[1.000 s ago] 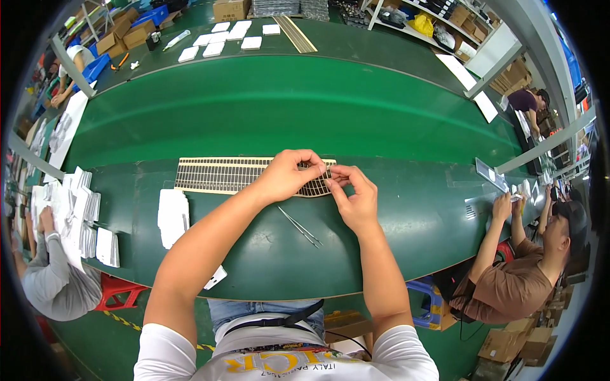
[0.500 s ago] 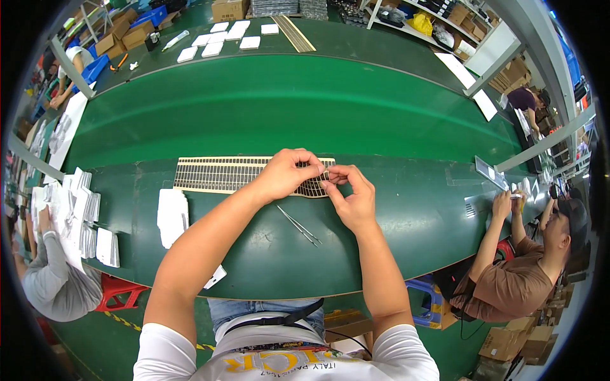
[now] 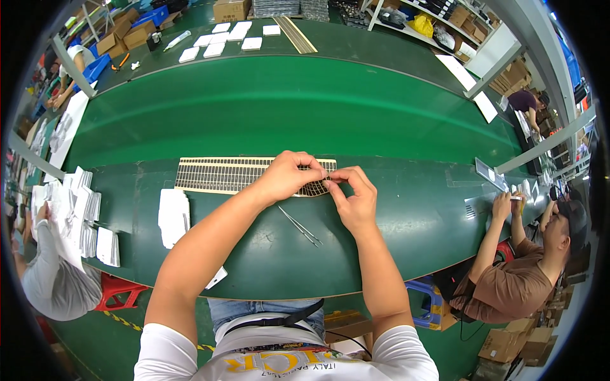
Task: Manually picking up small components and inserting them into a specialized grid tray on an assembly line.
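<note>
Slatted strip (image 3: 222, 175) on table (image 3: 394, 222); tweezers (image 3: 301, 227) before it; booklets (image 3: 173, 216) left

Long tan slotted strip (image 3: 229, 175) flat on table

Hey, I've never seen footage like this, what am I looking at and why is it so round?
It is one wide fisheye view from a camera on a person's head, looking down, so straight edges bend. Both forearms are the wearer's own. The left hand and right hand meet at the end of a long tan slotted strip on a green table, pinching something too small to tell. Thin metal tweezers lie below the hands, a white stack to the left. Other people work at the sides.
</note>
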{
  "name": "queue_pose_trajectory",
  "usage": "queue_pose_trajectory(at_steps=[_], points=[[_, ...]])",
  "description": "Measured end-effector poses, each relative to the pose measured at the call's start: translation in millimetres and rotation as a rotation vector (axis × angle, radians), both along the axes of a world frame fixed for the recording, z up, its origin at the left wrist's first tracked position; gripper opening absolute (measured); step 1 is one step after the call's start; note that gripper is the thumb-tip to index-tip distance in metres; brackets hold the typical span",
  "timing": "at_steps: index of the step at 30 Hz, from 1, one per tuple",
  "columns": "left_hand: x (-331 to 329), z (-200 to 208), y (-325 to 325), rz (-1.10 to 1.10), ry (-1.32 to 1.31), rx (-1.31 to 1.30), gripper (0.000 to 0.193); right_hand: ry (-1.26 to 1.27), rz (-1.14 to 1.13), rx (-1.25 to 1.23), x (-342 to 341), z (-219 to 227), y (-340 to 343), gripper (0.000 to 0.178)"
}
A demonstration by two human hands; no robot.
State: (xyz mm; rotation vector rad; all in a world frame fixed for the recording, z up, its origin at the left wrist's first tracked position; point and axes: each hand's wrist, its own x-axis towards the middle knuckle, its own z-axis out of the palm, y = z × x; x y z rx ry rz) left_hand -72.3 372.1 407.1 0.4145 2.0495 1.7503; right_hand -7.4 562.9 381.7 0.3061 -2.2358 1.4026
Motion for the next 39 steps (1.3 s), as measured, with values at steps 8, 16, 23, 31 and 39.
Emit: queue_pose_trajectory(at_steps=[8,16,23,31,39], points=[[-0.9,-0.9,-0.2,0.008,0.028,-0.009,0.015,0.031,-0.064,0.055,-0.6,-4.8,-1.7,0.017],[-1.4,0.1,2.4,0.043,0.039,-0.052,0.016,0.078,-0.068,0.099,-1.9,-7.0,-0.8,0.018],[-0.8,-8.1,4.5,0.072,0.107,-0.021,0.020,0.134,-0.081,0.202,-0.8,-2.4,-0.2,0.020],[0.1,-8.9,3.2,0.089,0.085,-0.027,0.018,0.103,-0.078,0.208,-1.5,-4.1,-2.3,0.020],[-1.2,-1.8,10.6,0.058,0.106,-0.128,0.020,0.187,-0.098,0.289,-0.7,-6.1,7.5,0.018]])
